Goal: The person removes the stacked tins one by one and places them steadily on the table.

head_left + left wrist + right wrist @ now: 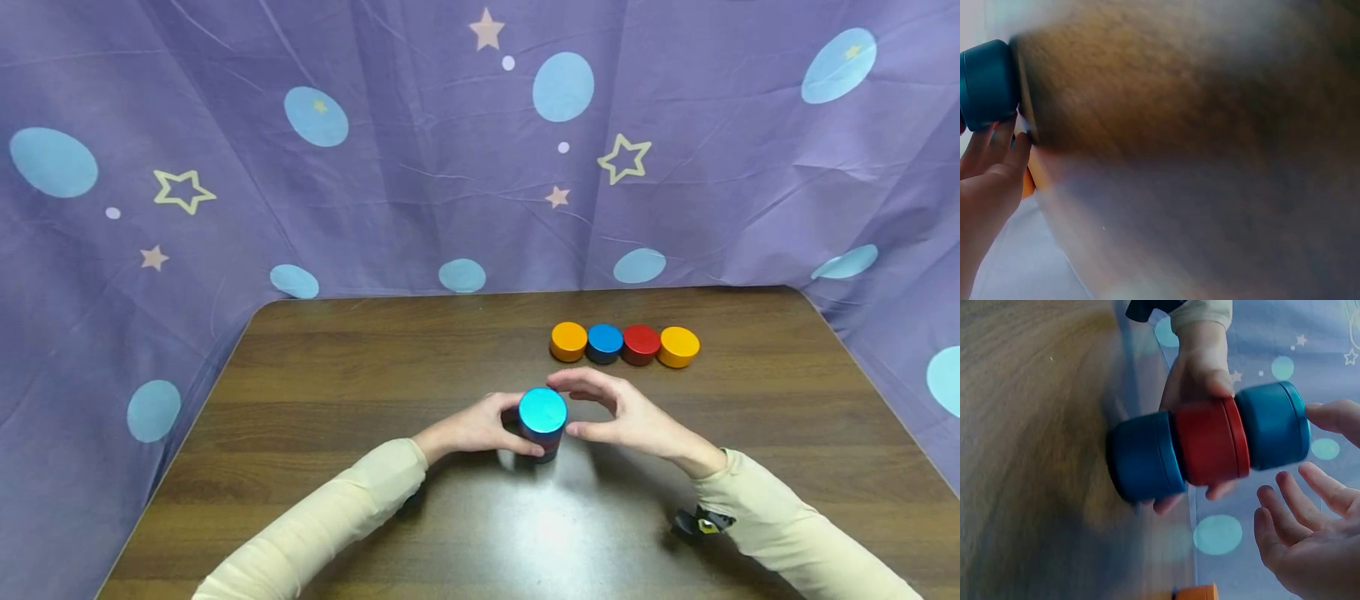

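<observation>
Three round tins stand in an upright stack: a dark blue tin [1144, 456] at the bottom, a red tin [1210, 442] in the middle and a teal tin [543, 410] on top. My left hand [480, 427] grips the stack from the left, its thumb on the near side. In the right wrist view, that thumb lies on the red tin and the fingers come round behind. To the right of the stack, my right hand [626, 417] is held with parted, gently bent fingers. Its fingertips are close beside the teal tin.
Farther back on the brown wooden table [360, 358] is a row of tins: an orange one [568, 342], a blue one [604, 343], a red one [641, 345] and a yellow one [678, 347]. A purple patterned curtain [420, 192] hangs behind the table.
</observation>
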{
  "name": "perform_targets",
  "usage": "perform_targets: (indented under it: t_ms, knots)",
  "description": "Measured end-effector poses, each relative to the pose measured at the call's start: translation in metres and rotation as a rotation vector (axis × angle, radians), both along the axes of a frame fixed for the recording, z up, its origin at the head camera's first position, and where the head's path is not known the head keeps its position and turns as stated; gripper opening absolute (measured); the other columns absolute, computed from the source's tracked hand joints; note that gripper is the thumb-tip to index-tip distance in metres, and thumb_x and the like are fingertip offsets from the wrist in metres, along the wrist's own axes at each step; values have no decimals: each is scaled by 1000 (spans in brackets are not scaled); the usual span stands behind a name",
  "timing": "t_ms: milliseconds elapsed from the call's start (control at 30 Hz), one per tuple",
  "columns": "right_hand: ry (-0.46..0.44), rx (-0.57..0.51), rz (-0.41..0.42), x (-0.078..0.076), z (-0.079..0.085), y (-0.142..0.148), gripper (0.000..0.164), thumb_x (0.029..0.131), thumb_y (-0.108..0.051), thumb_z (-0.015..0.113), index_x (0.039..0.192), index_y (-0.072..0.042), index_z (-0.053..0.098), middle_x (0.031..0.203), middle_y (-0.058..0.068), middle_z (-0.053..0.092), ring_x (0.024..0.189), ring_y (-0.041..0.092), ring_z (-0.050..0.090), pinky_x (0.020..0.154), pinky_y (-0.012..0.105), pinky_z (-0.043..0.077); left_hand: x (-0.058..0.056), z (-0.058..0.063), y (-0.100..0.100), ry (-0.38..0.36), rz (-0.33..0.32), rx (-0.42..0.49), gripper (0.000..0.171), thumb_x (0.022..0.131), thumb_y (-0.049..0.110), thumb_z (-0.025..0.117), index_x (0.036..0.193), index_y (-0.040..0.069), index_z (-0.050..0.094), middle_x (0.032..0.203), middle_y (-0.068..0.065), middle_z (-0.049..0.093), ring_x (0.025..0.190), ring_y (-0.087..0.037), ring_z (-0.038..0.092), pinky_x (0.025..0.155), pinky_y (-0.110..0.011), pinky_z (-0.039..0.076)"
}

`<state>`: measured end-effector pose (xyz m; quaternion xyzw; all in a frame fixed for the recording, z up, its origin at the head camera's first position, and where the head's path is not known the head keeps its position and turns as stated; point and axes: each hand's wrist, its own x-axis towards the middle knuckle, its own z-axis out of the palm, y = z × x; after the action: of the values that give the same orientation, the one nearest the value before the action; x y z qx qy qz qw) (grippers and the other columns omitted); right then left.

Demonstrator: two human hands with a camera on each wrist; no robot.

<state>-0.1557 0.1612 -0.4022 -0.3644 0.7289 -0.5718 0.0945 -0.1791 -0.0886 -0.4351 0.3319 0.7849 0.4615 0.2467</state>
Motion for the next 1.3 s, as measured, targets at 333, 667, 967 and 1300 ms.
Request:
perform_targets:
  t_ms: [333,667,967,1300]
  knots:
    - [-7,-9,-12,6,-4,-14,57,82,-3,75,134,-5,52,129,4,58,117,23,54,102,34,40,1,0,0,-11,6,17,58,82,16,80,134,11,55,126,2,61,113,-9,53,101,-30,38]
    - [16,-19,-47,8,-5,-14,55,82,-2,75,132,0,53,125,5,60,111,24,57,99,33,42,0,0,0,-12,-12,28,57,82,17,80,133,12,55,124,6,61,112,-8,53,101,-29,39]
    - [10,-21,-116,8,-3,-6,53,82,-3,75,131,-1,54,125,5,60,108,23,58,97,32,44,-2,-1,-1,20,-25,16,57,80,21,81,131,13,57,123,9,60,113,-7,53,101,-28,39]
    - [-22,-68,-163,7,-6,15,55,80,5,74,131,2,52,129,11,56,111,23,57,97,28,45,-1,1,-1,-17,17,-62,62,82,27,79,137,14,54,130,7,57,117,-8,50,101,-32,39]
